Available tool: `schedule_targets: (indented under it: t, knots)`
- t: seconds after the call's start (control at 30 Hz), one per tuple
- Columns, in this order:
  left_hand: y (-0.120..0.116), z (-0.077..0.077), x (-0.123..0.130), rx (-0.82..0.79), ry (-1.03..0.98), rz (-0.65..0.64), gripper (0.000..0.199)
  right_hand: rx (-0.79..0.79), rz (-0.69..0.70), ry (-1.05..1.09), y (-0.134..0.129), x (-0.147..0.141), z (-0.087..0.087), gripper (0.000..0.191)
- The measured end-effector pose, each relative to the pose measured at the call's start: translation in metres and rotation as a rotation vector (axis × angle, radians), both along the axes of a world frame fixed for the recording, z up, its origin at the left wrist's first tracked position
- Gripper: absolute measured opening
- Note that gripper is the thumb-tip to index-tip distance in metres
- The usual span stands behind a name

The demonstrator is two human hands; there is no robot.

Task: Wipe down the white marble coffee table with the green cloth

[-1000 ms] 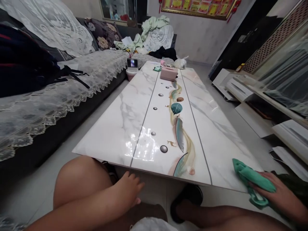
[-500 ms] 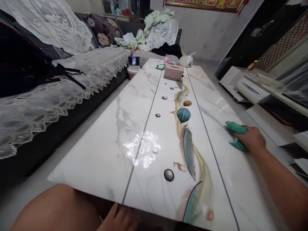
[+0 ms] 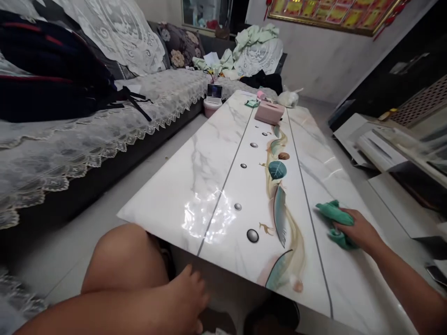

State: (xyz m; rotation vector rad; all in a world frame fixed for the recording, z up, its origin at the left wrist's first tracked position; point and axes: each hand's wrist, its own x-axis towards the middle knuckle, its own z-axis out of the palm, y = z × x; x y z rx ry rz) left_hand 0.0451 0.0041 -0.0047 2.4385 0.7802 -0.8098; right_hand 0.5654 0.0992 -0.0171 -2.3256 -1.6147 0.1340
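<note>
My right hand (image 3: 359, 229) is closed round a bunched green cloth (image 3: 333, 213), part of which sticks out below the fingers. The cloth lies against the right side of a glossy white marble-patterned table (image 3: 174, 200). My left hand (image 3: 188, 295) hangs low in front of the near table edge, beside my bent knee (image 3: 125, 258). Its fingers are loosely bent and a little apart, with nothing seen in them. Teal leaf shapes (image 3: 277, 170) and grey dots are printed down the table's middle.
Towards the far end of the table stand a pink tissue box (image 3: 269, 113), a small green packet (image 3: 251, 103) and a white plastic bag (image 3: 289, 97). A lace-covered sofa (image 3: 104, 111) with a dark backpack (image 3: 52, 70) runs along the left. A cabinet (image 3: 394, 144) lies to the right.
My right hand has drawn the green cloth nearer along the table's right side. My left hand has come away from the near table edge. The view has shifted left.
</note>
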Motion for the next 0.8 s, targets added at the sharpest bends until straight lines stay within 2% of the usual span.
schedule_targets:
  t: [0.13,0.27,0.33,0.4,0.5,0.6,0.7,0.8]
  knots:
    - [-0.002,0.01,-0.006,0.093,-0.053,-0.016,0.048,0.062,-0.051,0.158,-0.075,-0.014,-0.005,0.043]
    - [-0.003,0.016,-0.011,0.164,-0.029,-0.018,0.046,0.109,-0.009,0.2,-0.145,-0.037,-0.014,0.033]
    - [-0.006,0.021,-0.012,0.178,-0.058,-0.05,0.044,0.125,0.03,0.199,-0.168,-0.056,-0.017,0.029]
    - [-0.01,0.024,-0.012,0.177,-0.088,-0.086,0.043,0.112,0.078,0.188,-0.181,-0.078,-0.016,0.031]
    - [-0.015,0.025,-0.009,0.168,-0.086,-0.112,0.041,0.051,0.201,0.172,-0.182,-0.113,-0.013,0.038]
    - [-0.016,0.023,-0.006,0.157,-0.061,-0.093,0.04,0.024,0.305,0.175,-0.165,-0.136,-0.012,0.039]
    - [-0.011,0.019,-0.004,0.141,-0.054,-0.052,0.04,0.098,0.298,0.203,-0.133,-0.139,-0.014,0.038]
    - [-0.005,0.013,-0.001,0.132,-0.017,-0.003,0.044,0.17,0.23,0.214,-0.083,-0.126,-0.015,0.036]
